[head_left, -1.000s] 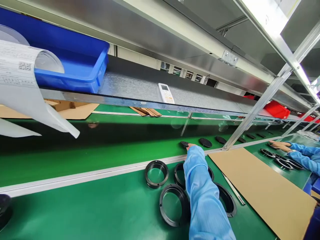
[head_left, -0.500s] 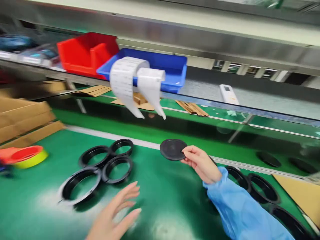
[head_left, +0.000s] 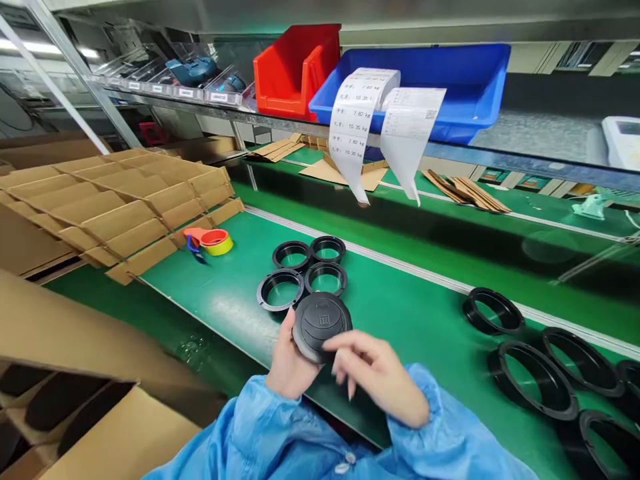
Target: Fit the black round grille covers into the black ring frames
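Note:
A round black cap [head_left: 320, 323] with a raised logo and curved ridges faces up, close to my body over the front edge of the green bench. My left hand [head_left: 290, 367] is closed on it from below and the left, the thumb at its rim. From the right, my right hand [head_left: 377, 370] reaches over, its index finger lying on the lower right of the cap. Its other fingers are apart, bent and slightly blurred, with nothing seen in them. Just beyond the cap sits a cluster of black rings [head_left: 281, 291].
More black rings [head_left: 533, 380] lie on the right of the green bench [head_left: 410, 313]. A tape dispenser [head_left: 217, 241] and cardboard dividers [head_left: 125, 193] are at left. Above, a shelf carries a red bin [head_left: 295, 73], a blue bin [head_left: 465, 87] and hanging labels [head_left: 353, 127]. An open carton [head_left: 90, 333] stands lower left.
The black cap has moved from my right hand's pinch near the back of the bench to my left hand, close to my body. The view has swung left and down.

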Demonstrator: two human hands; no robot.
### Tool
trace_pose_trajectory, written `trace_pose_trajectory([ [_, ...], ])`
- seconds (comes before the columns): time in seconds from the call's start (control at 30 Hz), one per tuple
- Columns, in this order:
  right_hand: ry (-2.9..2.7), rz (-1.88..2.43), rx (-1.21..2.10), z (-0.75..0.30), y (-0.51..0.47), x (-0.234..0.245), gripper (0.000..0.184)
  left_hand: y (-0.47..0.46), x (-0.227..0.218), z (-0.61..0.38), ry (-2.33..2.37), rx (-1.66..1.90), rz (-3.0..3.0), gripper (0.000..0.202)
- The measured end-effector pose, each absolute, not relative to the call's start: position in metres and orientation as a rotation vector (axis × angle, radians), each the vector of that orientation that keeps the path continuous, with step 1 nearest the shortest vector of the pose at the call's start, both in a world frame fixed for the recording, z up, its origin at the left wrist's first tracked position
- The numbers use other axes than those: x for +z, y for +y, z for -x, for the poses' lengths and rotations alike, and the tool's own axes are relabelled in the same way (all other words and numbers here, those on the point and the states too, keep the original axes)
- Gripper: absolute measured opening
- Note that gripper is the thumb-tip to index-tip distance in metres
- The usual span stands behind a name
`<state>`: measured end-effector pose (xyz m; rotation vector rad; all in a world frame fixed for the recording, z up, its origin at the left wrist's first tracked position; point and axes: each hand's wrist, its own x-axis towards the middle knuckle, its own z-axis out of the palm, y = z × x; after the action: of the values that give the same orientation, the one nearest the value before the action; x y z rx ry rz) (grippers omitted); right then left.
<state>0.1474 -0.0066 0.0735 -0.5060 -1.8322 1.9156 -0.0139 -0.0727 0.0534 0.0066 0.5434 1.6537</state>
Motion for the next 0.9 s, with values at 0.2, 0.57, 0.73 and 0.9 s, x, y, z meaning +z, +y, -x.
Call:
trace_pose_trajectory([
  [0.2, -2.281, 0.563, 0.811, -0.150, 0.031, 0.052, 0.047, -0.081, 0.053, 0.008, 0.573, 1.481, 0.051, 0.054],
  [0.57, -2.258, 0.546, 1.092, -0.166, 0.033, 0.042, 0.066, -0.075, 0.047, -0.013, 0.637, 1.426, -0.151, 0.060],
  [0.73, -2.109, 0.527, 1.277, -0.172, 0.033, 0.049, 0.062, -0.075, 0.048, -0.014, 0.588, 1.396, -0.193, 0.066],
  [0.9, -2.084, 0.563, 1.294, -0.179, 0.039, 0.050, 0.061, -0.072, 0.049, -0.017, 0.626, 1.398, -0.207, 0.068],
])
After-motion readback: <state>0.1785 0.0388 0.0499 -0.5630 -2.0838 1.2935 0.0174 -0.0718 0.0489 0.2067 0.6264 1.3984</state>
